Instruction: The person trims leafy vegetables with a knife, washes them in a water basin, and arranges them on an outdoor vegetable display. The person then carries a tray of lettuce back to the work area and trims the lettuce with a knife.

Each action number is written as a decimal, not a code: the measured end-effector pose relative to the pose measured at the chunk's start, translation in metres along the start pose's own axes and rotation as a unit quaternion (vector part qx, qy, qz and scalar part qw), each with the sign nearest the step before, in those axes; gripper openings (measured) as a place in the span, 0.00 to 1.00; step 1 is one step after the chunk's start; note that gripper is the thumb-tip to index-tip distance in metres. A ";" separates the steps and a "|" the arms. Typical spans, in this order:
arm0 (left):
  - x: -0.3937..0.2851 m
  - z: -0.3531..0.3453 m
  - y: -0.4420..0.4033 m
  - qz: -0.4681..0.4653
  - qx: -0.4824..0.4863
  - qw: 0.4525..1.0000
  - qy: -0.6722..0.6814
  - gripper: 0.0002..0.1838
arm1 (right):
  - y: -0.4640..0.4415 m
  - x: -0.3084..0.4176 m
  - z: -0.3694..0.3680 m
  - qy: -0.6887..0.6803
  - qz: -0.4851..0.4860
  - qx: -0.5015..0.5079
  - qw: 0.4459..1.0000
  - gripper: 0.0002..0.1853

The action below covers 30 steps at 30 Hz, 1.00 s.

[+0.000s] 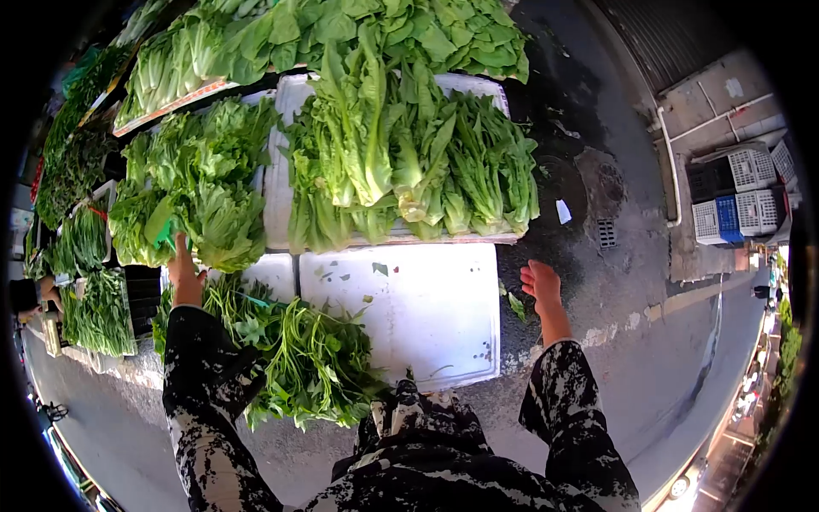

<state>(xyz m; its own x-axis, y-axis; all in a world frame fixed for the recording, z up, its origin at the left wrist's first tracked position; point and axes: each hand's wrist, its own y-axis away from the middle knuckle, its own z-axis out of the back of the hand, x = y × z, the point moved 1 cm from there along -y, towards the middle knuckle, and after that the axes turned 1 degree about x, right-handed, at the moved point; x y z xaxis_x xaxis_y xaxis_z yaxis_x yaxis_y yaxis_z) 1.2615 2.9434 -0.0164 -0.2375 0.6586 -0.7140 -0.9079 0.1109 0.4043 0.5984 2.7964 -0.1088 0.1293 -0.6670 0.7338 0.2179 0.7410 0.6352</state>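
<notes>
My left hand [184,277] reaches over the lettuce [226,213] at the left, its fingers closed on a bright green plastic object [162,229] whose exact kind I cannot make out. My right hand [543,288] hangs beyond the right edge of a white foam box lid [409,299], fingers loosely curled and slightly apart, with nothing visible in them. Above the lid lies a pile of long-leaf lettuce [367,154] on another white foam box. Below my left hand, a heap of leafy stems [307,358] rests close to my body.
More leafy greens [444,34] fill the far boxes. At the left, bundles of greens [94,311] stand beside another person's hand [51,294]. Plastic crates [755,192] are stacked at the far right, across the wet pavement [614,290]. A drain grate [606,233] lies in it.
</notes>
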 end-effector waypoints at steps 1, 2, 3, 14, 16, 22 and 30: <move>0.003 -0.003 0.008 -0.018 -0.027 0.999 -0.010 0.49 | -0.015 0.015 0.000 -0.006 0.021 -0.044 0.999 0.18; 0.012 -0.006 0.016 -0.070 -0.049 0.996 -0.026 0.51 | -0.031 0.028 0.001 -0.015 0.047 -0.068 0.996 0.18; 0.019 -0.006 0.021 -0.096 -0.033 0.994 -0.028 0.53 | -0.048 0.040 0.001 -0.024 0.073 -0.089 0.993 0.19; 0.090 -0.119 0.081 0.247 0.272 0.848 0.383 0.39 | -0.135 0.116 -0.049 -0.122 -0.044 0.087 0.988 0.30; 0.082 -0.133 0.070 0.106 0.334 0.849 0.396 0.34 | -0.131 0.125 -0.056 -0.135 -0.021 0.172 0.976 0.30; 0.077 -0.142 0.056 0.164 0.338 0.806 0.457 0.23 | -0.112 0.129 -0.073 -0.206 -0.018 0.239 0.949 0.29; 0.067 -0.111 0.073 0.129 0.341 0.840 0.402 0.18 | -0.082 0.125 -0.073 -0.270 0.022 0.343 0.899 0.29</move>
<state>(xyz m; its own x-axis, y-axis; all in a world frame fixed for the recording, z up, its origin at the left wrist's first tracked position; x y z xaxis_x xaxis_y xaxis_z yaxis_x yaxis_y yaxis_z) 1.1406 2.9127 -0.0983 -0.8014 0.0403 -0.5968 -0.4468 0.6230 0.6421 0.6670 2.6466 -0.0872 -0.4058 -0.6375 0.6550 -0.4482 0.7633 0.4653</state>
